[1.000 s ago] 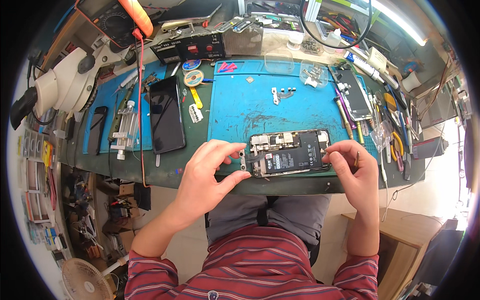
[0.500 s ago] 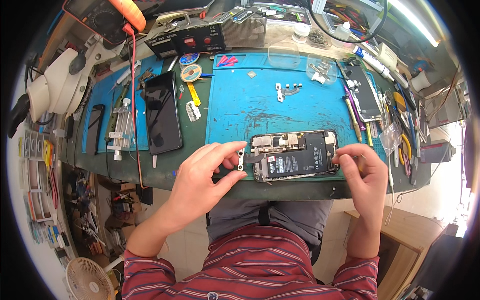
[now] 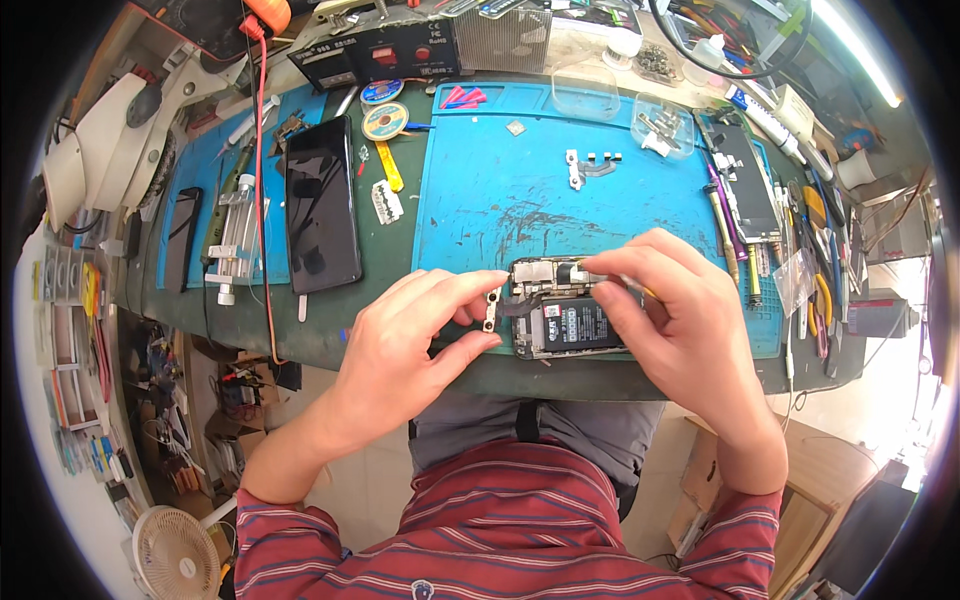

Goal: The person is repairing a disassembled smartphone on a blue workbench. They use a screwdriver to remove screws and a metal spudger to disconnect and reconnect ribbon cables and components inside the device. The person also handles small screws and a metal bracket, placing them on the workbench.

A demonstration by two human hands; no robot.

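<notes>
An opened phone lies on the near part of the blue mat, its black battery and metal-shielded circuit board exposed. Its right part is covered by my right hand. Between thumb and forefinger, my left hand pinches a flex cable part with a small metal plate, upright at the phone's left edge. The part's dark ribbon reaches over the phone frame. My right fingertips are closed at the upper board; a thin pale object shows between the fingers, its kind unclear. A similar flex cable part lies farther back on the mat.
A dark-screened phone lies left of the blue mat, near a razor blade and a solder spool. Clear boxes stand at the back. Pliers, tools and a detached screen crowd the right. A microscope stands far left.
My right hand has moved left from the phone's right end to its upper board. My left hand still pinches the flex cable part. The view has shifted slightly.
</notes>
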